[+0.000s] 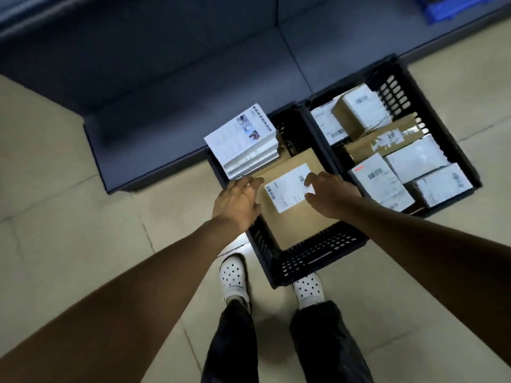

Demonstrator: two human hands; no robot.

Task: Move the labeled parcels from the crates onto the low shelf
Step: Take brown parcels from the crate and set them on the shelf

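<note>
Two black slatted crates stand side by side on the floor against the low dark shelf [166, 78]. The near crate [309, 258] holds a flat brown cardboard parcel [298, 225] with a white label and a stack of white boxes [243, 142]. My left hand [237, 203] rests at the brown parcel's left edge, fingers spread. My right hand [331, 194] lies on its right side, fingertips on the label. Neither hand has closed around the parcel. The right crate [398, 87] is full of several white and brown labeled parcels.
Pale tiled floor surrounds the crates. My feet in white perforated clogs [233, 275] stand just behind the near crate. A blue bin [453, 9] sits at the top right corner beyond the shelf. The shelf's top surface is bare and dark.
</note>
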